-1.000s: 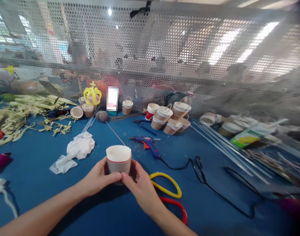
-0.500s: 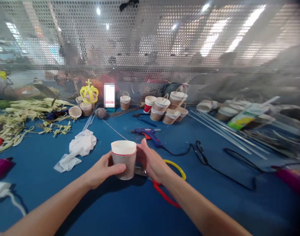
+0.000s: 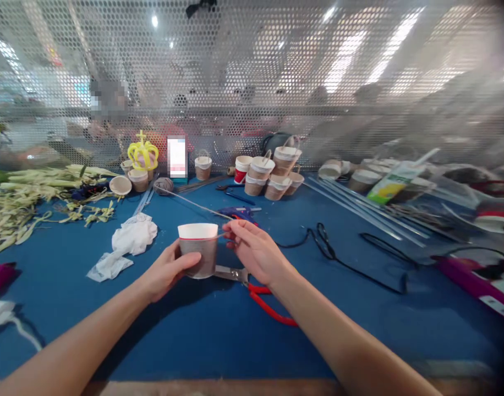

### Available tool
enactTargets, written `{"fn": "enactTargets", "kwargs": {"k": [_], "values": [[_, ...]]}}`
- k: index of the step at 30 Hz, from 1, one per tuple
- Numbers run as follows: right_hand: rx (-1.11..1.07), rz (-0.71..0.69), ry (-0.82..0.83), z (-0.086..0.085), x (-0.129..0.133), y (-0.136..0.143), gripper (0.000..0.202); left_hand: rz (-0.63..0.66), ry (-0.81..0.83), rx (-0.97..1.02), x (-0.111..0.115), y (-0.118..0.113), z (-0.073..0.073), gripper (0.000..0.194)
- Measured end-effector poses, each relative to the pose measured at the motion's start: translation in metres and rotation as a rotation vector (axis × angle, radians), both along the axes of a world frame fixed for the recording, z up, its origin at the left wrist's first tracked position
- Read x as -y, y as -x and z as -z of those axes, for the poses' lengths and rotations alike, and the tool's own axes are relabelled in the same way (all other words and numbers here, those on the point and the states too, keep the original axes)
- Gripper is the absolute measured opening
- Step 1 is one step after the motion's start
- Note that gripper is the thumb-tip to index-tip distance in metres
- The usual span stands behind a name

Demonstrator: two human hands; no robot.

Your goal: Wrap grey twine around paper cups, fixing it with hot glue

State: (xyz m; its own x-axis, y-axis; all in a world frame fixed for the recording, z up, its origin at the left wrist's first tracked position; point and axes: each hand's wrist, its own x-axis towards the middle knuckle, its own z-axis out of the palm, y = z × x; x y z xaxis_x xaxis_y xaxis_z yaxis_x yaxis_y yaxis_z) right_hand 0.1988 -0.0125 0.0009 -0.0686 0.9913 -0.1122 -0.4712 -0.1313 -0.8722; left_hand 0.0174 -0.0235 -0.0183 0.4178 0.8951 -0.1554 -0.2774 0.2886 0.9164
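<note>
My left hand [image 3: 169, 269] is wrapped round a paper cup [image 3: 197, 256], thumb across its front. Grey-brown yarn covers the cup's wall up to a thin red line, and the rim above is bare white. Between the fingertips of my right hand [image 3: 256, 247], just right of the rim, a strand of yarn [image 3: 198, 205] is pinched. It runs from the cup to my fingers and on back to a grey yarn ball [image 3: 164, 186]. Beneath my right hand lie scissors [image 3: 272, 311] with red on the handle, blades by the cup's base.
Behind my right hand is a blue glue gun [image 3: 235, 212] with a black cable [image 3: 326, 242]. Several wrapped cups [image 3: 260, 170] are stacked at the back. Crumpled white tissue [image 3: 134, 236] lies left, near pale husks [image 3: 33, 192]. Clear glue sticks [image 3: 359, 212] lie right. A perforated screen [image 3: 235, 71] stands behind.
My right hand has gone from open beside the cup to pinching the yarn, which is now lifted and taut. The cup has risen slightly in the view, still in my left hand.
</note>
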Motion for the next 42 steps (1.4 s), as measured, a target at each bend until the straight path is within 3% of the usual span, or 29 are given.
{"fn": "enactTargets", "kwargs": {"k": [14, 34, 38, 42], "values": [[0.065, 0.052, 0.017, 0.008, -0.003, -0.002, 0.027, -0.064, -0.011, 0.077, 0.0, -0.002, -0.001, 0.044], [0.149, 0.008, 0.039, 0.026, -0.001, 0.012, 0.028, 0.054, -0.039, 0.025, 0.009, -0.004, -0.003, 0.053], [0.159, -0.036, 0.009, 0.021, 0.004, 0.014, 0.031, -0.031, -0.092, -0.002, 0.007, -0.006, -0.002, 0.05], [0.253, -0.237, -0.057, 0.015, 0.013, 0.015, 0.038, -0.16, -0.156, -0.105, 0.003, -0.007, -0.003, 0.055]]}}
